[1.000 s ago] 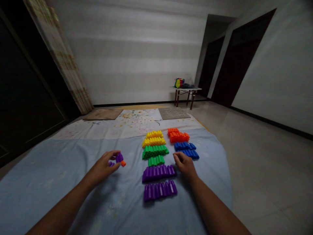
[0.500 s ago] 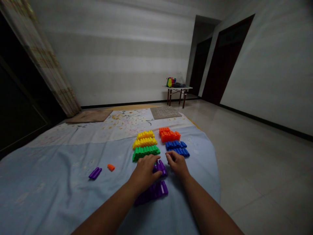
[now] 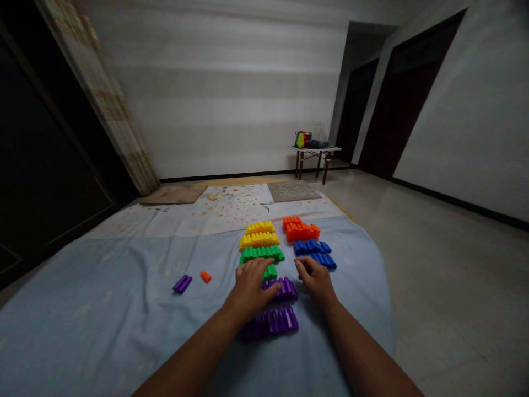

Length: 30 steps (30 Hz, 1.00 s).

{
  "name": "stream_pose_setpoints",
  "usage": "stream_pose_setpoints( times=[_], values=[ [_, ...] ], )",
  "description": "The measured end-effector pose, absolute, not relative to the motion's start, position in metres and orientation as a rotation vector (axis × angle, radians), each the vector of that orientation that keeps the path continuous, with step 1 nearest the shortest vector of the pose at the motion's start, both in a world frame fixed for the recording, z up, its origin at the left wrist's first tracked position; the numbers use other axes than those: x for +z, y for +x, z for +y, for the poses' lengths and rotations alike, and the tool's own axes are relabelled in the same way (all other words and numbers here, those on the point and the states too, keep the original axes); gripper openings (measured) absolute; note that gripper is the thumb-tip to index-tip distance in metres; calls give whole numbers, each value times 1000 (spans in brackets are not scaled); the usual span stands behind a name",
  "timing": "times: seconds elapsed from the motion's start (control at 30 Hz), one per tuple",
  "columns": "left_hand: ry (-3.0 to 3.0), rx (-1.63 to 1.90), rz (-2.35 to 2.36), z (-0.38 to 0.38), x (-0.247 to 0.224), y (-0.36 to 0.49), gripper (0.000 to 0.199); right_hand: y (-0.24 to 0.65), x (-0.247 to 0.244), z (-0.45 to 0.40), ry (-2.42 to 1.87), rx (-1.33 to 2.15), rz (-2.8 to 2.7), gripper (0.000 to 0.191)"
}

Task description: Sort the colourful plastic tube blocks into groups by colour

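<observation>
Rows of coloured plastic tube-like pieces lie on the blue bedsheet. My left hand (image 3: 253,285) spreads over the near rows, thumb apart from its fingers. Its fingertips are by the green pieces (image 3: 263,253), and its thumb lies over the upper purple row (image 3: 286,289). Just right of that row, my right hand (image 3: 316,281) is closed, with thumb and forefinger together. A bit of dark purple shows under its fingers, too small to make out. A second purple row (image 3: 276,322) lies nearest me. The blue pieces (image 3: 311,247) are just beyond my right hand.
Farther off are yellow rows (image 3: 259,239) and orange rows (image 3: 302,231). Two purple pieces (image 3: 182,284) and one orange piece (image 3: 205,276) lie apart on the left. The bed's edge runs along the right. A small table (image 3: 314,149) with a colourful bag stands by the wall.
The whole view has shifted, so the scene sits farther right. My left hand has moved slightly off the near rows, and more green and purple pieces show beside it.
</observation>
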<state>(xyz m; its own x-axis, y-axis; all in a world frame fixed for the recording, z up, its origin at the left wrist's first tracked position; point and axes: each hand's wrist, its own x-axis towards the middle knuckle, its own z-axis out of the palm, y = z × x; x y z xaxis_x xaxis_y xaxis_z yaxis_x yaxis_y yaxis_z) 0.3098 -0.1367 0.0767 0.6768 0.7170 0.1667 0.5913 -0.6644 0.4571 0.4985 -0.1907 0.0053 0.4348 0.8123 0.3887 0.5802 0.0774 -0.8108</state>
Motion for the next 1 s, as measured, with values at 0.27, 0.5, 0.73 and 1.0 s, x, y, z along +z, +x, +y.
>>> stream_pose_setpoints(
  times=[0.27,0.5,0.73,1.0],
  values=[
    [2466,363,1567,-75,64,200,43,500,0,-190,-1617,262,-1311,34],
    [2450,179,1572,-43,45,146,50,498,-1,-189,-1628,206,-1350,33],
    [2422,230,1575,-37,35,124,45,498,-2,-189,-1625,182,-1389,31],
    [2281,552,1376,-68,57,166,48,496,1,-189,-1626,188,-1386,29]
  ],
)
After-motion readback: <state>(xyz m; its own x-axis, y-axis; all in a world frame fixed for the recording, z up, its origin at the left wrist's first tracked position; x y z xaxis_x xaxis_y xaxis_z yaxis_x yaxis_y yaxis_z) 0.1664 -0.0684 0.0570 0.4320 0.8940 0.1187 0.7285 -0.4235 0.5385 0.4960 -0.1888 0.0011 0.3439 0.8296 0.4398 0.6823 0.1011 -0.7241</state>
